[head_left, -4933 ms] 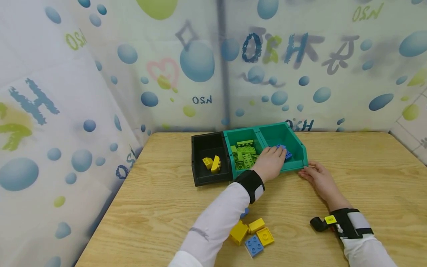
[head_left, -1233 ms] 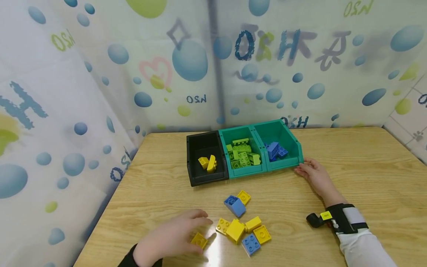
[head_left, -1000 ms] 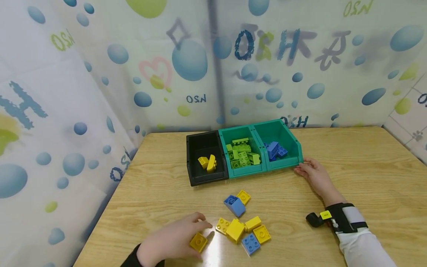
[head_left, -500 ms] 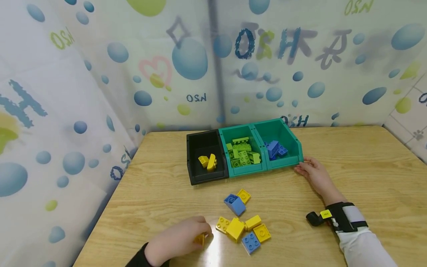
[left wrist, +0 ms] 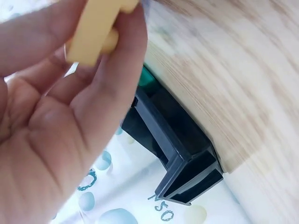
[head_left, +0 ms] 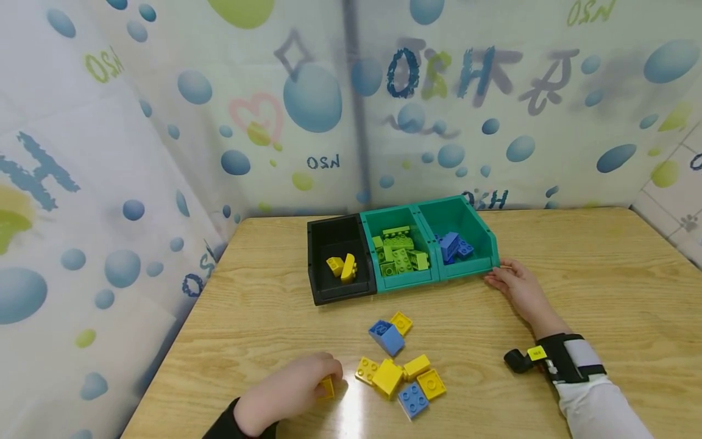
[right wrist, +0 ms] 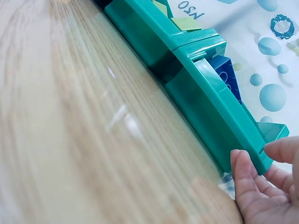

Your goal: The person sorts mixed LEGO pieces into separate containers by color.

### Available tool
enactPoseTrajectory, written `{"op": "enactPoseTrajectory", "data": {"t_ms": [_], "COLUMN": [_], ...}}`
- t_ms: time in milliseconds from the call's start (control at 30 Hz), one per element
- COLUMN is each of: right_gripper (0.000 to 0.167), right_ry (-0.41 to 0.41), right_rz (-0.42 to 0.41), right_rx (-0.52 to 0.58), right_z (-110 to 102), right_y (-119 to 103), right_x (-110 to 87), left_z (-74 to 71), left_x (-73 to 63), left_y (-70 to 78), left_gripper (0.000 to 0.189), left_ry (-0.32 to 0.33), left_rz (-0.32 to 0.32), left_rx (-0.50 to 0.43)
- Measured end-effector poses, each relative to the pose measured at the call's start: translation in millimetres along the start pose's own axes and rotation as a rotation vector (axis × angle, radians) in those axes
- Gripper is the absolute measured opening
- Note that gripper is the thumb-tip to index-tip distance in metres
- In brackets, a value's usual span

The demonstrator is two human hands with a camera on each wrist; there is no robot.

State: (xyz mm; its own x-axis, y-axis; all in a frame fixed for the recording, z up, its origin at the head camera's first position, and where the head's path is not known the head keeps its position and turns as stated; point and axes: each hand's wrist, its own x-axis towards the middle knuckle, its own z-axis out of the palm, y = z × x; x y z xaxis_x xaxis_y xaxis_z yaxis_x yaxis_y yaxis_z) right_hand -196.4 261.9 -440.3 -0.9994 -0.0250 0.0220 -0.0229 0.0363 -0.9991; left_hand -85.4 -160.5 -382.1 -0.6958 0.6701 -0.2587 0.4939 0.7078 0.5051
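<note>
Your left hand pinches a yellow brick at near left, your right hand grips the teal bin, and, with two yellow pieces in the black bin, loose bricks (yellow and blue) remain unbinned.

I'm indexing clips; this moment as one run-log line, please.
left hand: pinches yellow brick; right hand: holds corner of right teal bin; black bin: yellow bricks; middle bin: green bricks; table: loose bricks, yellow and blue
</note>
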Motion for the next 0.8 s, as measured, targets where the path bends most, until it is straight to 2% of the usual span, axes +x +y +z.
{"op": "enactPoseTrajectory", "data": {"t_ms": [100, 300, 400, 633, 800], "right_gripper": [0.038, 0.038, 0.038, 0.035, 0.038], "right_ry": [0.000, -0.001, -0.001, -0.005, -0.011], "right_rz": [-0.003, -0.001, 0.001, -0.012, -0.016], "right_rx": [0.006, 0.007, -0.005, 0.018, 0.008], "right_z": [0.1, 1.0, 0.6, 0.4, 0.9], "right_y": [-0.6, -1.5, -1.0, 0.5, -0.4], "right_x": [-0.5, -0.8, -0.4, -0.2, -0.7], "left_z": [-2.3, -9.7, -12.0, -13.7, -17.9], "left_x": [1.6, 3.0, 5.8, 17.1, 26.3], "left_y": [-1.6, -1.1, -0.6, -5.2, -5.9], "left_gripper": [0.017, 0.015, 0.012, 0.021, 0.030], "left_ry": [0.028, 0.027, 0.070, 0.305, 0.475], "left_rz": [0.005, 0.000, 0.002, 0.012, -0.047], "left_rx": [-0.010, -0.091, -0.122, -0.099, -0.121]}}
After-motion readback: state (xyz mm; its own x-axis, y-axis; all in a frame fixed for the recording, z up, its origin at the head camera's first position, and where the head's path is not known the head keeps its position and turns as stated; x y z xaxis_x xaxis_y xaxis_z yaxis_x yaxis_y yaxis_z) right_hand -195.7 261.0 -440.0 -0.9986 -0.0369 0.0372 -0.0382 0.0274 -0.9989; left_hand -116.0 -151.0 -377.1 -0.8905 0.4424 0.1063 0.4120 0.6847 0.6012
